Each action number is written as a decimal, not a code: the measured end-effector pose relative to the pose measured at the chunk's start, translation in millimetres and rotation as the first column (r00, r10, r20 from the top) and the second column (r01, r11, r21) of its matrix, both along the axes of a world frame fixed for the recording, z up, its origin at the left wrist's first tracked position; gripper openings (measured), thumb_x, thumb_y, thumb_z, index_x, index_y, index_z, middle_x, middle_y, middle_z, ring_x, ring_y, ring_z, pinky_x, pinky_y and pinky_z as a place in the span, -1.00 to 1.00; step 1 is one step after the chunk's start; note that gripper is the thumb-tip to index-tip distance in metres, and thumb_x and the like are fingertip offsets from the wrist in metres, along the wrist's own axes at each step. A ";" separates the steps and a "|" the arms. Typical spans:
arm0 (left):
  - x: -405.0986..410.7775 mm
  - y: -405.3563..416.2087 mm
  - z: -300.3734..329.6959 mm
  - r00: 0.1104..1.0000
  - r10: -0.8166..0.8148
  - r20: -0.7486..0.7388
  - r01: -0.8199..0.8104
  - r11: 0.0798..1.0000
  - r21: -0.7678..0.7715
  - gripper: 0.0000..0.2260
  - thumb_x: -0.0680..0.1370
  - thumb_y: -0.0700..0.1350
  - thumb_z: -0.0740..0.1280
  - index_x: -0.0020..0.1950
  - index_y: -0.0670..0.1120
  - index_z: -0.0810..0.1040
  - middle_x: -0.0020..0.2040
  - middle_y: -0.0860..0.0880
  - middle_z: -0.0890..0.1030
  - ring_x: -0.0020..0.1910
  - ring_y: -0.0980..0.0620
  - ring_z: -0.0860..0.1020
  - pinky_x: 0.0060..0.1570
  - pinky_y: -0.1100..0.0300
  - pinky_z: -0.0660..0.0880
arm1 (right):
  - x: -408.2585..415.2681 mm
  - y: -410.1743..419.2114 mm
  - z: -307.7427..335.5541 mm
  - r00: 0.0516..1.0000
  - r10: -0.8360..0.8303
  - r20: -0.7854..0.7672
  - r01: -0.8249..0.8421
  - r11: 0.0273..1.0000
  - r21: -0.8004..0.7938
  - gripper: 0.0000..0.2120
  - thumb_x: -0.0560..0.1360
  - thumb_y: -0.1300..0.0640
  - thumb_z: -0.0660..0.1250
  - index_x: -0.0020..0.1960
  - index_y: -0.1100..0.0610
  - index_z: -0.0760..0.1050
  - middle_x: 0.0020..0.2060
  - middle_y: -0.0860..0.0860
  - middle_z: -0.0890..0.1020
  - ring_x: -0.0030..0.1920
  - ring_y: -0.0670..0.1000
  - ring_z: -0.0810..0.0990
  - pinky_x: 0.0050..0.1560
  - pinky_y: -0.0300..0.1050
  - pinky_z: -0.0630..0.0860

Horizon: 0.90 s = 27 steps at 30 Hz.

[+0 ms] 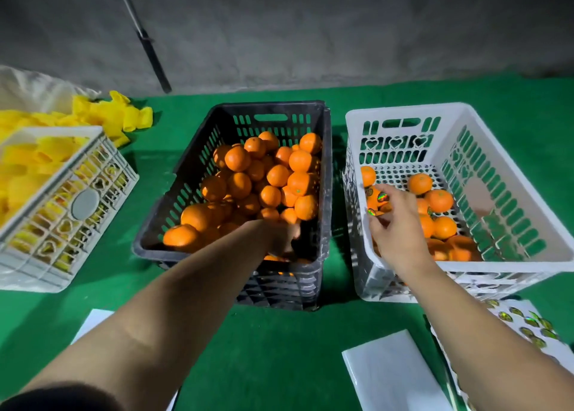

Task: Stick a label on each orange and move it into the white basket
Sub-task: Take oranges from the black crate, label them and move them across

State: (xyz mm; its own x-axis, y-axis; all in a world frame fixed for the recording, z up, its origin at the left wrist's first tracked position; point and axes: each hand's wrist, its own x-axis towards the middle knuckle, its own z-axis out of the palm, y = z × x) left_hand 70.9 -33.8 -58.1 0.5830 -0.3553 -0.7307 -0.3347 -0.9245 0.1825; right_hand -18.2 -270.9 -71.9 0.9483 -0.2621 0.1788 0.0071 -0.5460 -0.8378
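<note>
A black crate [174,174] in the middle holds a heap of unlabelled oranges [270,174]. To its right the white basket [503,165] holds several oranges [439,201], some with shiny labels. My left hand [284,239] reaches down into the black crate's near right corner; its fingers are in shadow and their grip is hidden. My right hand [397,227] hovers over the white basket's near left part with fingers spread. Holographic labels [382,197] cling to its fingertips. A label sheet [528,323] lies at the lower right.
On the left, a white basket [77,205] is filled with yellow foam nets, and more nets [118,115] lie behind it. White backing papers [394,376] lie on the green mat [279,348]. A dark pole [152,47] leans on the grey wall.
</note>
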 end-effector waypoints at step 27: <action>-193.4 -19.8 58.0 0.774 0.561 -0.295 -0.356 -0.001 -0.934 -0.42 0.47 -0.02 0.52 0.45 0.13 0.44 0.38 0.00 0.52 0.24 0.02 0.62 0.16 0.11 0.61 | -126.0 27.6 54.9 0.960 0.232 0.158 -0.279 0.734 0.619 -0.32 0.47 0.05 0.47 0.52 -0.27 0.34 0.12 -0.07 0.60 -0.12 -0.07 0.52 0.09 0.00 0.50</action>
